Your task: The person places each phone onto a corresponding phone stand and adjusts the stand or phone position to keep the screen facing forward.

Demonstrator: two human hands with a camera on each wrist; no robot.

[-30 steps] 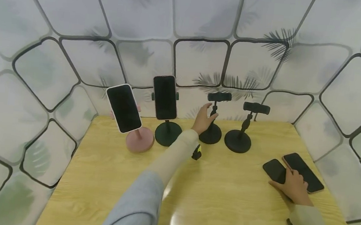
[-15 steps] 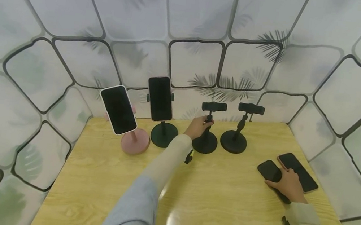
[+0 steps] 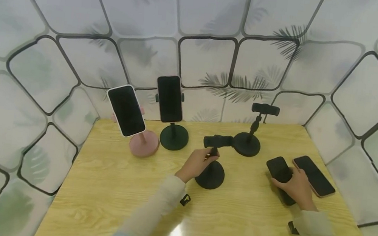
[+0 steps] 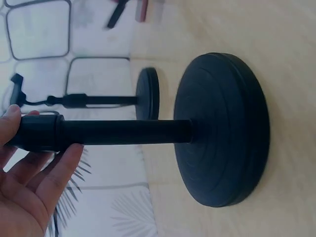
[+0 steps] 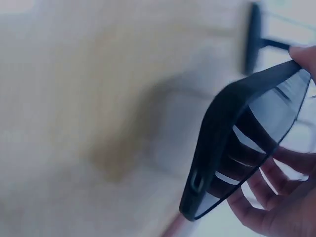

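My left hand [image 3: 195, 163] pinches the upper post of a black phone stand [image 3: 211, 176] at the middle of the table. Thumb and fingers wrap the collar in the left wrist view, with the round base [image 4: 219, 133] below on the right; the clamp head is out of that view. On the right, my right hand [image 3: 296, 187] holds a black phone [image 3: 279, 168] by its long edges. The right wrist view shows this phone [image 5: 215, 133] raised off the wooden surface and tilted, fingers reflected in its glossy face.
A second black stand [image 3: 247, 144] stands behind. Another phone [image 3: 314, 176] with a pinkish frame lies right of my right hand. At the left, a pink stand [image 3: 143, 144] bears a white-framed phone [image 3: 126, 110], and a dark green stand [image 3: 174, 137] bears a dark phone [image 3: 170, 99]. A patterned backdrop surrounds the table.
My left hand has taken hold of the black stand's post and brought the stand nearer to me. My right hand has gripped the black phone and lifted it from the table.
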